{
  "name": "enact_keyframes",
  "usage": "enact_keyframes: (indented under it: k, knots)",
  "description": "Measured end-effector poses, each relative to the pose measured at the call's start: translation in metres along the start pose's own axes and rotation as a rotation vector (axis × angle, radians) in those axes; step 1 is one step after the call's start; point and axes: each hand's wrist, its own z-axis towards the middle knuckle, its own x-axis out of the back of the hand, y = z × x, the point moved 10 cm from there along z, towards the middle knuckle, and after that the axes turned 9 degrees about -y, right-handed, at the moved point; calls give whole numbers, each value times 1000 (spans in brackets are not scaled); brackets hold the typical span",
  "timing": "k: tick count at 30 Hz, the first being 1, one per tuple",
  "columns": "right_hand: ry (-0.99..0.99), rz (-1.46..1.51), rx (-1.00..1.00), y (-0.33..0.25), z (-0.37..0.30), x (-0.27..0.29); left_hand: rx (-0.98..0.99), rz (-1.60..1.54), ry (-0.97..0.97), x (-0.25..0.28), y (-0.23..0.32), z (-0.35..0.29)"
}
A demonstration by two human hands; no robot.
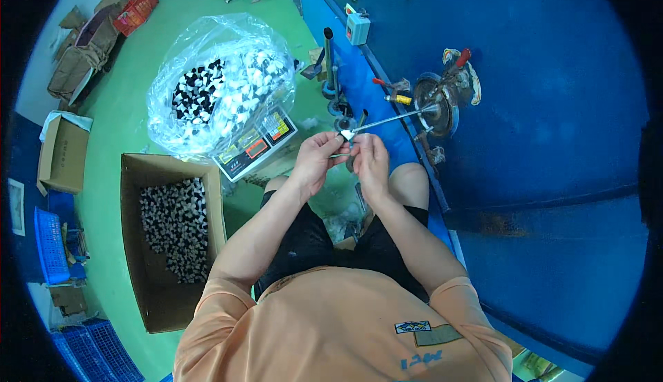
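A small black-and-white angular piece is pinched between the thumb and fingers of my left hand. My right hand is closed close beside it, fingertips almost meeting the left ones; what they grip is too small to make out. Just beyond the fingertips lies the end of a thin metal rod, which runs right to a round metal fixture. Whether the piece touches the rod I cannot tell. To the left, a clear plastic bag full of similar black and white pieces rests on a digital scale.
An open cardboard box of many more pieces stands on the green floor at the left. A blue machine table fills the right side, with red-handled and yellow-handled parts. Upright metal tubes stand ahead of my hands.
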Motion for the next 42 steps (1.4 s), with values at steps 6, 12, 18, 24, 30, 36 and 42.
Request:
enact_keyframes:
  k: [6, 12, 18, 24, 30, 36, 42]
  knots:
    - [-23, -105, 67, -4, 16, -8, -80, 109, 36, -3, 9, -1]
    - [25, -88, 53, -4, 18, -3, -105, 163, 60, -9, 14, -3]
    - [86, 24, -14, 0, 19, 10, -151, 108, 80, -22, 18, -7]
    - [106, 5, 6, -11, 16, 1, -171, 142, 120, -26, 23, -2]
    - [12, 16, -16, -1, 17, -6, -176, 275, 164, -17, 28, -7]
    - [-192, 557, -260, 29, -1, -11, -892, -51, 312, 55, 112, -106]
    - [-73, 881, -472, 64, -10, -35, -465, 955, 387, 5, 78, -108]
